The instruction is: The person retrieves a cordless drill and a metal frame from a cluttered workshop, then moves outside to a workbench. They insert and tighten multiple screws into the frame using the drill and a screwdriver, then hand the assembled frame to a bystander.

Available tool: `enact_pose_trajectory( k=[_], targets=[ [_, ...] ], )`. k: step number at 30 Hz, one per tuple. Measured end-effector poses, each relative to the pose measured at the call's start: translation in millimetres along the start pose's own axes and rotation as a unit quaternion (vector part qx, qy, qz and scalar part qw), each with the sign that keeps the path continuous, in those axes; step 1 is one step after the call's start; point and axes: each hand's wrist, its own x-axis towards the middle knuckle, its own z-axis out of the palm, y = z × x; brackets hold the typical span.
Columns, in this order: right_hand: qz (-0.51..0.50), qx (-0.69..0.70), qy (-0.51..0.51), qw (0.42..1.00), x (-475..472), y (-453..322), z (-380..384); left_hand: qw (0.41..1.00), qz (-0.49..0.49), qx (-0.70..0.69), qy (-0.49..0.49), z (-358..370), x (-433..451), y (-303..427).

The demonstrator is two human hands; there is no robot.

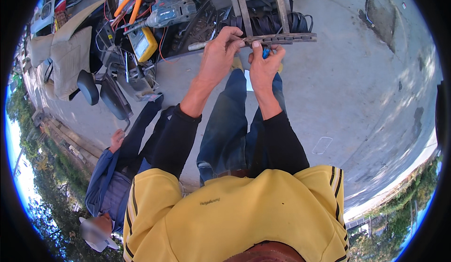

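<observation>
At the top centre, a narrow slotted bar (296, 38) lies across the near end of a wooden frame (282, 11). My left hand (222, 47) is at the bar's left end, thumb and fingertips drawn together; whether something small is between them cannot be told. My right hand (263, 58) is just under the bar, its fingers curled around a small blue object (266, 52), with a fingertip against the bar. What the blue object is remains mostly hidden by the fingers. A pale handle-like rod (198, 46) lies left of my left hand.
A cordless drill (169, 13), orange-handled pliers (135, 10) and a yellow multimeter (142, 45) crowd the upper left. Dark coiled straps (299, 22) lie under the frame. A person in a blue jacket (102, 181) stands at the lower left, near a black padded seat part (114, 98).
</observation>
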Motion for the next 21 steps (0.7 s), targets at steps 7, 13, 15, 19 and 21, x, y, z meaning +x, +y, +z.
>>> enact_pose_trajectory(
  k=[7,13,15,19,21],
  targets=[
    [0.010,0.019,0.000,1.000,-1.2,-3.2,1.3,0.997,0.043,0.050,-0.048,-5.0,5.9,-0.9],
    [0.003,0.045,0.000,0.999,-1.2,-3.3,1.4,0.982,0.130,0.134,-0.020,2.5,8.8,4.0],
    [0.005,0.053,0.001,0.999,-1.2,-2.8,1.8,0.972,0.166,0.166,0.003,6.7,10.0,3.0],
    [0.010,0.034,0.001,0.999,-2.4,-5.4,1.5,0.975,0.161,0.142,0.050,16.1,9.4,-1.9],
    [0.010,0.036,0.002,0.999,-2.4,-6.0,2.3,0.978,0.158,0.123,0.060,18.7,8.9,-4.1]
  ],
)
